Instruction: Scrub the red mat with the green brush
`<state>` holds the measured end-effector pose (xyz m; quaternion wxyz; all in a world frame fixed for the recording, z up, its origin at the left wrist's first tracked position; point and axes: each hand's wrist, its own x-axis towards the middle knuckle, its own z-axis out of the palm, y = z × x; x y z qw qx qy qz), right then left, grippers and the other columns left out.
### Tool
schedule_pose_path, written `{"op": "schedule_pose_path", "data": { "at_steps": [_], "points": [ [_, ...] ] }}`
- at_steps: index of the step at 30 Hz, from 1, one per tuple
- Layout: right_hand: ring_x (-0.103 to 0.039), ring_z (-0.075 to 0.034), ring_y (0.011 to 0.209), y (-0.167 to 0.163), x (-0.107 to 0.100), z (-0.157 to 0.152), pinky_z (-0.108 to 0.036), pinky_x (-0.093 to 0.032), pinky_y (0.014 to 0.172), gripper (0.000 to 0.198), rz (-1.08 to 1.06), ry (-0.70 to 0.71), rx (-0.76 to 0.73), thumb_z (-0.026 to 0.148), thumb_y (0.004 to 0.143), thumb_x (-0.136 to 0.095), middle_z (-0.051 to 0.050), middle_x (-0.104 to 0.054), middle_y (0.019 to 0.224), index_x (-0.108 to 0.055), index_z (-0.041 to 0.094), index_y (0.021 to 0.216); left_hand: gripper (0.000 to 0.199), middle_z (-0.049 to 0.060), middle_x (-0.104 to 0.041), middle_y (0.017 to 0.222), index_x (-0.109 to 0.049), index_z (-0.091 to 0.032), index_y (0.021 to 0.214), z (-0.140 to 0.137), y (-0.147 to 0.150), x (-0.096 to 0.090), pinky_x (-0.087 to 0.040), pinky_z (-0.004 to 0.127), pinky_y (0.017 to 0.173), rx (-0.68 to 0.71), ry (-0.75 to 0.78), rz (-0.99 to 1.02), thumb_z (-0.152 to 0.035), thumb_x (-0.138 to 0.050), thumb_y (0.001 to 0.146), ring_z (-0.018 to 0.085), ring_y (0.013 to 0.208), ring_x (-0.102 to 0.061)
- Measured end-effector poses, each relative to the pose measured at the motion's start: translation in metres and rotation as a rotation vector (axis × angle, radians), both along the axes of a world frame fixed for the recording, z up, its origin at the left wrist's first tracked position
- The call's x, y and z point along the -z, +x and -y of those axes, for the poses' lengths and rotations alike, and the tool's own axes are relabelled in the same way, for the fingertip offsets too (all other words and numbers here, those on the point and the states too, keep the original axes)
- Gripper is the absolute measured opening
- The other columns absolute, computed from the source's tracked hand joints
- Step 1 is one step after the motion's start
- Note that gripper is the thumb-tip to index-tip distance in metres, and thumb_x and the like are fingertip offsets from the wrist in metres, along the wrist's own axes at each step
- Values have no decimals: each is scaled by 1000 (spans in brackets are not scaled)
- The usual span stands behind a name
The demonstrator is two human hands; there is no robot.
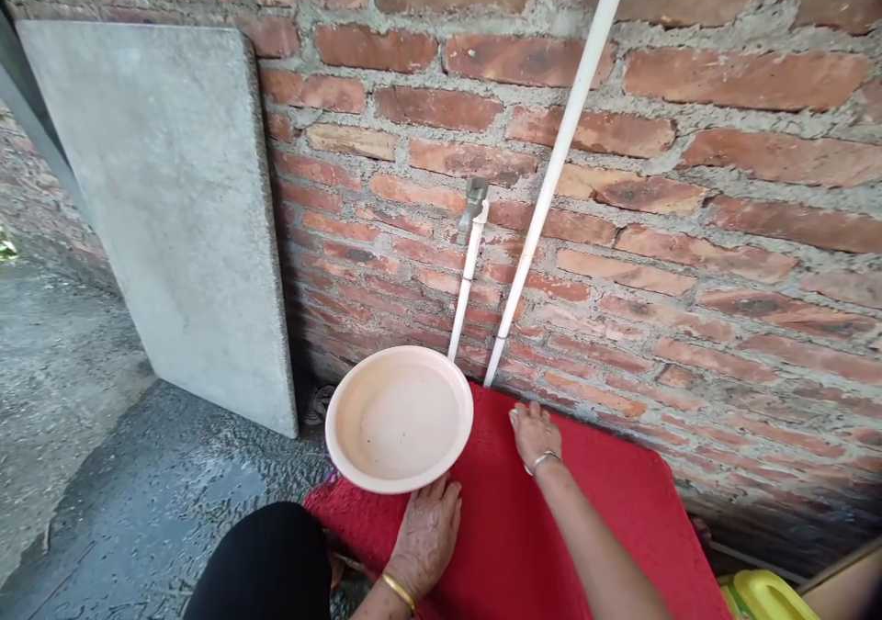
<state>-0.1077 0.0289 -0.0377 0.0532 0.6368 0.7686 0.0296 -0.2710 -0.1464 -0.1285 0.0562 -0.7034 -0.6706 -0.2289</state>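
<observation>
Bowl (399,418): pale, empty, on red mat (606,491), directly below tap (474,199) (placed to catch water).
Left hand (427,533): gripping bowl's near rim, steadying it.
Right hand (534,432): open, flat on mat.
Pipes (551,179): white, against brick wall.
Writing: none legible.

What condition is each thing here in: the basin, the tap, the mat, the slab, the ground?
Round cream plastic basin: upright, a little water inside, held at its rim by the left hand.
Metal tap: no water seen running.
Red mat: spread flat, right hand pressed on it.
Grey concrete slab: leaning against the brick wall.
Concrete ground: wet.
</observation>
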Motion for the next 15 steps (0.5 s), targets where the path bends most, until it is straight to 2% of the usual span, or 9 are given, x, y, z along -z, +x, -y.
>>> {"op": "schedule_pose_path", "data": {
  "at_steps": [4,7,11,15],
  "points": [
    [-56,-25,116,-64,8,-5,-38,-44,93,40,-40,-12,-129,30,103,-29,-16,-57,133,-60,24,128,32,7,-72,112,-68,-23,111,0,0,4,-56,41,92,-9,6,4,-8,-48,90,23,105,-68],
    [-54,-24,119,-79,16,-9,-37,-43,95,40,-47,-25,-178,20,100,-31,-15,-56,136,-60,24,128,31,6,-72,111,-68,-23,110,0,-1,7,-57,41,91,-11,16,-14,-8,-50,90,24,102,-69],
    [-55,-25,118,-55,22,-24,-38,-43,95,40,-34,-34,-152,28,102,-30,-16,-57,134,-61,22,127,32,6,-72,112,-68,-23,110,0,-3,8,-58,39,90,-15,30,-23,-8,-49,89,23,103,-69],
    [-58,-27,115,17,18,-47,-41,-45,93,44,15,-44,-17,32,103,-28,-19,-57,134,-59,18,131,32,5,-71,113,-68,-24,109,1,-4,9,-56,38,94,5,16,-26,-9,-47,90,22,107,-67]
  ]
}}
